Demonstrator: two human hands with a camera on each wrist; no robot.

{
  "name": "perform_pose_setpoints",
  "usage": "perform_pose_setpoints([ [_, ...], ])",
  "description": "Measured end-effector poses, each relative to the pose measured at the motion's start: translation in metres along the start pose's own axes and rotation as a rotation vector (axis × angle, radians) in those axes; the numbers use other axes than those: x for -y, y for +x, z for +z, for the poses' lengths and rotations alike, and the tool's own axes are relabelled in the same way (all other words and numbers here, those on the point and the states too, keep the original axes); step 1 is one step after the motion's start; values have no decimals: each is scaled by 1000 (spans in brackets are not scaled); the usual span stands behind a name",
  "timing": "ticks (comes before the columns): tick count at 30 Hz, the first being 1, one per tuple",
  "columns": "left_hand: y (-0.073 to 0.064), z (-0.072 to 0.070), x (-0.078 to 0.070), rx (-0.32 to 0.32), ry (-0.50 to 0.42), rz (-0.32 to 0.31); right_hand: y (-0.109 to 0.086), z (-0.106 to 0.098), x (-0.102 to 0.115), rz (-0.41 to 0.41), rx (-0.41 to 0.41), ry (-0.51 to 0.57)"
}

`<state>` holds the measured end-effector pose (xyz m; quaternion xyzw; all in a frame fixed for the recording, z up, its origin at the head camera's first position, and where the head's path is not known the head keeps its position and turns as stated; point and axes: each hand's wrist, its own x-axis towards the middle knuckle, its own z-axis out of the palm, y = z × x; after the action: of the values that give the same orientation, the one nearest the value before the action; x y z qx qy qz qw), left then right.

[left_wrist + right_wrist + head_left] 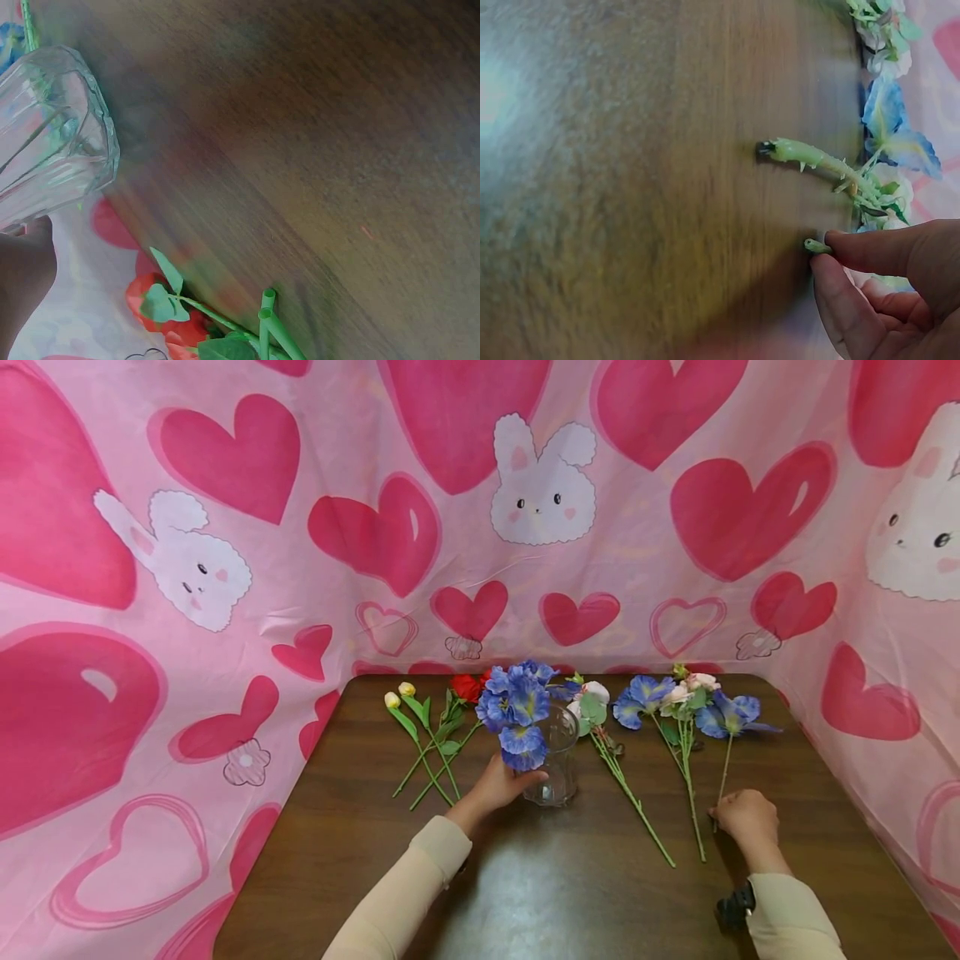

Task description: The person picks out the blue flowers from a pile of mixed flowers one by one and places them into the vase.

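A clear glass vase [555, 777] stands on the table, with blue flowers [517, 710] leaning over its left rim. My left hand [495, 789] holds the vase from the left side, its thumb across the glass; the other fingers are mostly hidden. In the left wrist view, the vase's faceted base [94, 142] shows beside part of that hand [26, 277]. At the right, my right hand [748, 818] pinches the lower stem of a blue flower [727, 714] between thumb and forefinger. The cut stem end [817, 246] pokes out past the fingertips in the right wrist view.
Yellow tulips [399, 695] and red flowers [467, 687] lie left of the vase on the brown table [540, 893]. Right of it lie a pale pink flower stem [630, 793], another blue flower [641, 697] and a pink-white bunch [686, 697]. Heart-patterned cloth [637, 610] hangs behind.
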<state>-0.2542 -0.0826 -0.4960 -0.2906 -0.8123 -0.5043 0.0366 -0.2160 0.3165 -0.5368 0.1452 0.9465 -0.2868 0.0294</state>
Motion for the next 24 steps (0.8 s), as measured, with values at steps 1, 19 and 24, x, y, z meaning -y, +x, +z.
perform_pose_setpoints([
  [1,0,0,0,-1,1,3,0,0,-1,2,-3,3],
  [19,0,-1,-1,10,2,4,-6,-5,2,-3,-109,74],
  [24,-1,-2,-3,7,5,1,-4,-7,5,-6,-149,93],
])
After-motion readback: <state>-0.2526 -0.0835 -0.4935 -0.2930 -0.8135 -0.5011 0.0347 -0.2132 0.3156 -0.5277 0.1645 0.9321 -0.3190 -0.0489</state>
